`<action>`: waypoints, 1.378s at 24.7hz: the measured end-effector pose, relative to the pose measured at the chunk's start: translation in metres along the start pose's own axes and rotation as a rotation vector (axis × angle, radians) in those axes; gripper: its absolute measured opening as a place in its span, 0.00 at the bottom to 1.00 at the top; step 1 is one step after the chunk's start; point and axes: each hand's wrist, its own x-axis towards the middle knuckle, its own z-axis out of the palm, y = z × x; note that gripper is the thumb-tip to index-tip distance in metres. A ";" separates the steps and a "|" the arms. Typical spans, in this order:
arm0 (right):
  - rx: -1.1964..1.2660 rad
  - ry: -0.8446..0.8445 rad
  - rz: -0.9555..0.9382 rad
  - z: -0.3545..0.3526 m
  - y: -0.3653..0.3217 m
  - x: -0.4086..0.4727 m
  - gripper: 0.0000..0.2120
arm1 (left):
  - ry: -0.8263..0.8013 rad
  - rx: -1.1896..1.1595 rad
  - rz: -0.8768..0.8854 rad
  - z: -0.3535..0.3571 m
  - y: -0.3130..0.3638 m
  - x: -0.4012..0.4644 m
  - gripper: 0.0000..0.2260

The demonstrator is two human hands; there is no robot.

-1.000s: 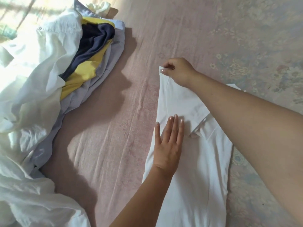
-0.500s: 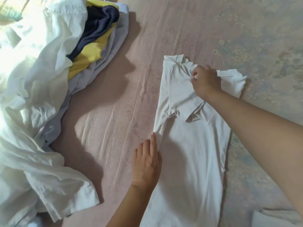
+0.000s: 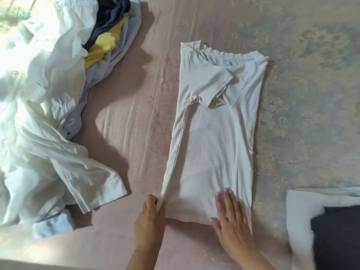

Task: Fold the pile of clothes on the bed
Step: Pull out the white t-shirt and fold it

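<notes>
A white T-shirt (image 3: 212, 137) lies flat in the middle of the bed (image 3: 136, 117), on a pink sheet with faint flowers. Both its long sides are folded in, so it makes a tall narrow shape. One short sleeve (image 3: 208, 82) is folded across the top part, and the neck end points away from the person.

The left hand (image 3: 151, 219) is at the shirt's bottom left corner. Its fingers and thumb pinch the folded edge of the cloth there. The right hand (image 3: 230, 217) lies flat on the bottom right part of the shirt. Its fingers are straight and spread a little, and they press the cloth down onto the bed.

The pile of clothes (image 3: 44, 106) sits on the left side of the bed, well apart from the shirt. Most of it is crumpled white cloth. A dark blue piece (image 3: 109, 18) and a yellow piece (image 3: 101, 49) lie near the top of the pile, with a pale grey piece (image 3: 124, 43) beside them.

At the bottom right corner of the view lies another white cloth (image 3: 298, 211) with a dark cloth (image 3: 339, 236) on top of it
</notes>
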 end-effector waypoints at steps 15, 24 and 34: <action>-0.195 0.059 -0.262 0.005 0.067 -0.023 0.33 | -0.122 0.711 1.019 -0.014 -0.034 0.002 0.31; -0.168 -0.154 -0.410 -0.023 0.084 -0.011 0.32 | -0.040 0.794 1.353 -0.013 -0.027 0.002 0.09; 0.461 -1.066 -0.135 -0.051 0.083 -0.061 0.16 | -1.101 0.804 0.931 -0.026 -0.025 -0.074 0.13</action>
